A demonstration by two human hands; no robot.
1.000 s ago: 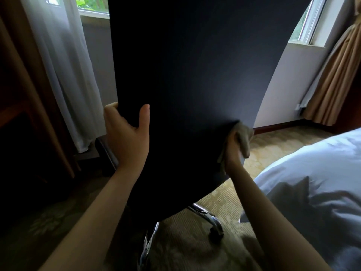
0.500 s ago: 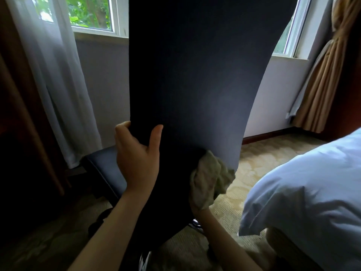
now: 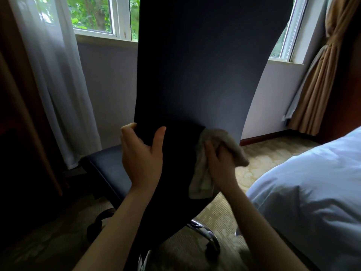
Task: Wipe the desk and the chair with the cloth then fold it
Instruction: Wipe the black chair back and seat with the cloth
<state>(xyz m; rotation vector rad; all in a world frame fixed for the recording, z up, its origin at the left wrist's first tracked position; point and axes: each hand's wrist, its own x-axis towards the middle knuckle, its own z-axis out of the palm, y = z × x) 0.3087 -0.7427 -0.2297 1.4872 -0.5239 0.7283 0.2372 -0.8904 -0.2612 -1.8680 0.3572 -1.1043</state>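
Note:
The dark blue backrest of the chair (image 3: 205, 71) fills the middle of the head view, seen from behind. My left hand (image 3: 141, 155) grips its left edge low down, thumb on the back, fingers curled round the front. My right hand (image 3: 219, 163) holds a bunched greyish cloth (image 3: 203, 178) and presses it against the lower right part of the backrest. The chair's seat (image 3: 106, 167) shows to the left below the backrest, and its chrome base (image 3: 207, 235) stands on the carpet underneath. The desk is not clearly in view.
A bed with white bedding (image 3: 312, 192) sits close on the right. A sheer white curtain (image 3: 56, 81) hangs at left, a tan drape (image 3: 316, 81) at right, with windows (image 3: 101, 16) behind. Dark wooden furniture (image 3: 17, 114) stands at far left. Patterned carpet (image 3: 263, 153) covers the floor.
My right hand with the cloth went left and down across the backrest, then rose and shifted back to the right. My left hand kept its grip on the left edge.

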